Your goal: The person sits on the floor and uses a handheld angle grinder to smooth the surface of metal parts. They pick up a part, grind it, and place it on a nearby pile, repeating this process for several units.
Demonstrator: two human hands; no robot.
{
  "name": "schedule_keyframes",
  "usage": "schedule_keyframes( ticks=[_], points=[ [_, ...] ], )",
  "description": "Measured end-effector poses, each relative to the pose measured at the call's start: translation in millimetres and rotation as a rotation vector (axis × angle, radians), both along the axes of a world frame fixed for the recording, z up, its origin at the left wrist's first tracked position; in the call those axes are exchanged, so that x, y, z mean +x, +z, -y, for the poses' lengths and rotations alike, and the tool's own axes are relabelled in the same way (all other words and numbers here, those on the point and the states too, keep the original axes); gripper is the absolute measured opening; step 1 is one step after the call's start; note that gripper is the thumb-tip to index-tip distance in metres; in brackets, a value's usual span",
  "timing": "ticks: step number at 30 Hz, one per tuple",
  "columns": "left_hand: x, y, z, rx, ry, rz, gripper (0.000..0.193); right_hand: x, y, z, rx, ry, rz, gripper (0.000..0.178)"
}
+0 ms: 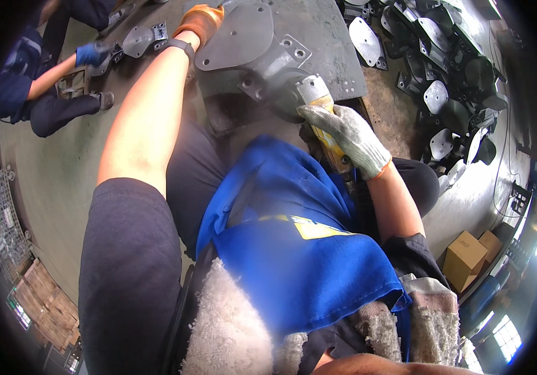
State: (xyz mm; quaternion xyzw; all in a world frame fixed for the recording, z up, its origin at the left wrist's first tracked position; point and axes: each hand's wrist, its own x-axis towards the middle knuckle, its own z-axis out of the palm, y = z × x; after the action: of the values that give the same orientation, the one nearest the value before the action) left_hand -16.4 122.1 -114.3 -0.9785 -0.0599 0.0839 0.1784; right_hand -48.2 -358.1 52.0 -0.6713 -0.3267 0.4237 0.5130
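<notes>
Metal part, i.e. flat rounded plate w/ holes plus angled bracket lugs, is set toward near edge of dark worktop, L of its near R corner. Plate's far-L rim is reached by orange-gloved L hand; whether fingers are closed round it or just pressed on it can't be told. Yellow-bodied power tool is held in R hand, pale knit glove wrapped round the body; dark disc is blurred, right by the lugs, contact unclear.

Handling (judged): part prob. heavy for its size, rigid, not fragile; bare metal maybe slick w/ dust, edges poss. sharp, so gloves advised. Best gripped by plate rim at end away from disc, or by a lug if tool is clear. Weight prob. uneven, bracket side vs. plate.

Similar parts are heaped past worktop's R edge.
</notes>
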Motion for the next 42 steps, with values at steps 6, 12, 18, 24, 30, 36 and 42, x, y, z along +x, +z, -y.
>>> schedule_keyframes(
  ticks=[6,12,18,24,30,36,42],
  points=[
    [-17,-14,-56,-0.042,0.082,-0.008,0.038,10,20,-20,-0.029,-0.089,-0.198,0.041],
    [-9,85,75,-0.181,0.35,0.053,0.041,7,-1,1,-0.043,-0.163,-0.136,0.043],
    [-17,92,66,-0.228,0.414,0.042,0.046,18,14,-12,0.019,-0.058,0.153,0.042],
    [-3,54,46,-0.174,0.294,0.032,0.044,15,5,2,-0.101,-0.238,-0.165,0.041],
    [-9,55,39,-0.125,0.176,-0.019,0.042,21,-4,5,-0.036,-0.231,-0.142,0.043],
    [-22,59,29,0.22,-0.152,-0.294,0.051,22,73,11,-0.045,-0.538,-0.542,0.024],
    [-26,153,95,0.123,-0.333,-0.276,0.052,43,54,7,0.219,-0.722,-0.641,0.028]
  ],
)
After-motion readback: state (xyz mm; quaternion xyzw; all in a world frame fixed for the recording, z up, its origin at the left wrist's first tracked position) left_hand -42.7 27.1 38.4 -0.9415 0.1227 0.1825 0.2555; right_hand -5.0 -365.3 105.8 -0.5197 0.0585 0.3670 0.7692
